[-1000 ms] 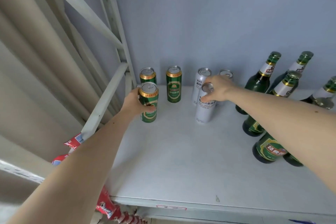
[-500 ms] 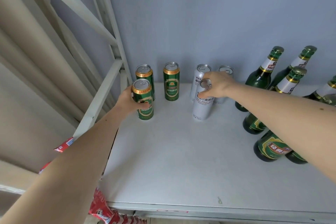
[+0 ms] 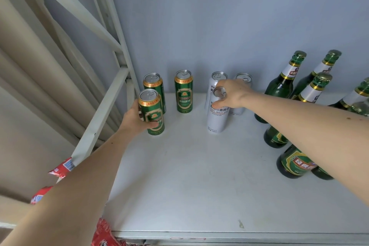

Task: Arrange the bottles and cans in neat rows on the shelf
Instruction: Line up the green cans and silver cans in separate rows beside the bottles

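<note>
My left hand (image 3: 133, 118) grips a green can (image 3: 152, 113) standing at the shelf's left, just in front of a second green can (image 3: 154, 86). A third green can (image 3: 183, 91) stands at the back. My right hand (image 3: 232, 94) holds the top of a white can (image 3: 217, 115) that stands upright on the white shelf (image 3: 199, 175). Two more white cans stand behind it: one (image 3: 216, 80) at the back and another (image 3: 242, 80), partly hidden by my hand. Several green bottles stand at the right, such as one (image 3: 283, 86) and a nearer one (image 3: 295, 163).
The metal shelf frame (image 3: 103, 106) runs diagonally at the left, close to my left arm. Red snack packets (image 3: 61, 167) show below the shelf at the left. The grey back wall (image 3: 219, 26) stands behind the cans. The shelf's front edge (image 3: 219, 235) is near the bottom.
Both hands stay on their cans. The green can and the white can have come slightly forward from the back row; the camera has shifted a little.
</note>
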Tool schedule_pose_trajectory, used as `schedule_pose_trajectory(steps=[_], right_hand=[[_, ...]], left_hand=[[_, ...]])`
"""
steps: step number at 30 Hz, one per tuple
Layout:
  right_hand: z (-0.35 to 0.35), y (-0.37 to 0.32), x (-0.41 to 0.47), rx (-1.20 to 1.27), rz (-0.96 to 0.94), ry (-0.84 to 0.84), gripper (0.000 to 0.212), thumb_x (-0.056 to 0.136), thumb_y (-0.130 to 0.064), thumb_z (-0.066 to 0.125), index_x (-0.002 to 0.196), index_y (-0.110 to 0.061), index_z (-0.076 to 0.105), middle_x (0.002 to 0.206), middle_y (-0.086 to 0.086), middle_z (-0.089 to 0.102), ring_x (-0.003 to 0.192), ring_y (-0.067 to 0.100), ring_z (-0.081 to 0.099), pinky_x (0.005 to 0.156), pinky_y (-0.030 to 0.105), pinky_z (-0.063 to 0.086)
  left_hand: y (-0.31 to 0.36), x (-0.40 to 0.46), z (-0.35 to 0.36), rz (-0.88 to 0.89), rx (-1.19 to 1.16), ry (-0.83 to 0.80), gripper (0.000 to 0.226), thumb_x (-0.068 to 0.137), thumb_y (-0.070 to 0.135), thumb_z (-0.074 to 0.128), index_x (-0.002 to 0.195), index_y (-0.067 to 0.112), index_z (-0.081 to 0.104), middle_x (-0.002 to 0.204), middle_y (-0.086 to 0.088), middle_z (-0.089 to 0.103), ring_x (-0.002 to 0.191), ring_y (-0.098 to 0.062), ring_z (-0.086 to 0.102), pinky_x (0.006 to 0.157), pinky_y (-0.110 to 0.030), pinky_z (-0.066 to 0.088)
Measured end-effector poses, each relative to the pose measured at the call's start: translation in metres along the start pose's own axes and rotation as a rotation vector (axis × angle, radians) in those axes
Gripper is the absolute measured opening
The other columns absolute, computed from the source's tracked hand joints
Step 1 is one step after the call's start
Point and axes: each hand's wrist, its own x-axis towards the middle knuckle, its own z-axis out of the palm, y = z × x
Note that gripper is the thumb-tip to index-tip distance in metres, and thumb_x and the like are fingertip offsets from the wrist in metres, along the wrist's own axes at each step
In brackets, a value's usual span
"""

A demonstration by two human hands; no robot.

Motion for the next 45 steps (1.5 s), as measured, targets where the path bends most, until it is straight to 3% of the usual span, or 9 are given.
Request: schedule_pose_trajectory(steps=[4, 10, 16, 24, 29, 34, 36, 39, 45], right_hand=[[0.001, -0.004, 0.002, 0.017, 0.005, -0.005, 0.056, 0.073, -0.040, 0.079, 0.119, -0.015, 0.059, 0.111, 0.010, 0.062, 0.106, 0.029, 0.055, 0.072, 0.030, 0.043], [-0.003, -0.006, 0.001, -0.005, 0.021, -0.028, 0.057, 0.076, -0.041, 0.077, 0.121, -0.011, 0.057, 0.113, 0.012, 0.061, 0.107, 0.030, 0.055, 0.075, 0.032, 0.045], [0.000, -0.009, -0.003, -0.046, 0.010, -0.042, 0.050, 0.081, -0.038, 0.073, 0.117, -0.011, 0.052, 0.096, 0.003, 0.048, 0.097, 0.026, 0.050, 0.070, 0.028, 0.037], [-0.002, -0.010, -0.009, -0.004, 0.009, -0.103, 0.062, 0.077, -0.039, 0.076, 0.123, -0.011, 0.044, 0.108, 0.002, 0.051, 0.102, 0.024, 0.049, 0.075, 0.028, 0.041], [-0.010, -0.010, -0.019, -0.085, 0.016, -0.082, 0.069, 0.078, -0.034, 0.077, 0.130, -0.011, 0.037, 0.103, 0.003, 0.047, 0.105, 0.029, 0.053, 0.073, 0.031, 0.043], [-0.027, -0.003, -0.032, -0.114, 0.004, -0.044, 0.071, 0.077, -0.038, 0.077, 0.132, -0.013, 0.041, 0.120, 0.010, 0.050, 0.111, 0.032, 0.055, 0.083, 0.036, 0.048], [-0.038, 0.000, -0.039, -0.077, -0.011, -0.011, 0.065, 0.077, -0.035, 0.076, 0.130, -0.014, 0.045, 0.122, 0.008, 0.050, 0.115, 0.031, 0.053, 0.088, 0.038, 0.049], [-0.060, 0.006, -0.052, -0.052, -0.045, 0.038, 0.059, 0.080, -0.035, 0.075, 0.129, -0.015, 0.051, 0.125, 0.007, 0.050, 0.116, 0.029, 0.051, 0.089, 0.038, 0.047], [-0.122, 0.042, -0.090, 0.015, -0.079, 0.174, 0.058, 0.082, -0.037, 0.071, 0.133, -0.022, 0.049, 0.132, 0.001, 0.052, 0.123, 0.022, 0.047, 0.096, 0.038, 0.045]], left_hand=[[0.000, 0.008, -0.004, -0.001, 0.038, -0.026, 0.089, 0.063, 0.007, 0.088, 0.135, 0.021, 0.039, 0.131, -0.004, 0.057, 0.120, -0.025, 0.054, 0.101, -0.048, 0.046], [0.003, 0.008, -0.004, 0.000, 0.040, -0.038, 0.089, 0.065, 0.004, 0.086, 0.137, 0.019, 0.037, 0.133, -0.006, 0.055, 0.122, -0.026, 0.052, 0.102, -0.049, 0.045], [0.004, 0.002, -0.003, -0.015, 0.050, -0.027, 0.092, 0.067, 0.005, 0.085, 0.142, 0.016, 0.031, 0.137, -0.007, 0.052, 0.127, -0.026, 0.050, 0.103, -0.045, 0.043], [-0.003, -0.003, -0.002, -0.124, 0.243, 0.000, 0.081, 0.070, 0.030, 0.085, 0.134, 0.007, 0.039, 0.126, -0.010, 0.058, 0.111, -0.027, 0.058, 0.090, -0.039, 0.050], [-0.003, -0.021, -0.007, -0.168, 0.746, -0.222, 0.059, 0.079, 0.048, 0.072, 0.117, 0.008, 0.050, 0.100, -0.001, 0.059, 0.086, -0.016, 0.054, 0.071, -0.028, 0.045], [0.019, -0.041, 0.009, -0.083, 0.994, -0.431, 0.048, 0.076, 0.056, 0.069, 0.090, 0.014, 0.050, 0.074, 0.003, 0.055, 0.066, -0.012, 0.052, 0.065, -0.028, 0.045], [0.042, -0.048, 0.020, -0.013, 1.018, -0.469, 0.048, 0.077, 0.057, 0.067, 0.091, 0.013, 0.053, 0.083, 0.002, 0.057, 0.074, -0.015, 0.054, 0.063, -0.027, 0.040], [0.084, -0.060, 0.038, 0.107, 1.010, -0.495, 0.057, 0.080, 0.055, 0.066, 0.117, 0.014, 0.052, 0.113, -0.001, 0.059, 0.100, -0.020, 0.057, 0.075, -0.029, 0.045], [0.164, -0.098, 0.087, 0.291, 0.955, -0.672, 0.060, 0.075, 0.054, 0.070, 0.122, 0.021, 0.053, 0.115, 0.006, 0.061, 0.104, -0.018, 0.058, 0.091, -0.038, 0.050]])
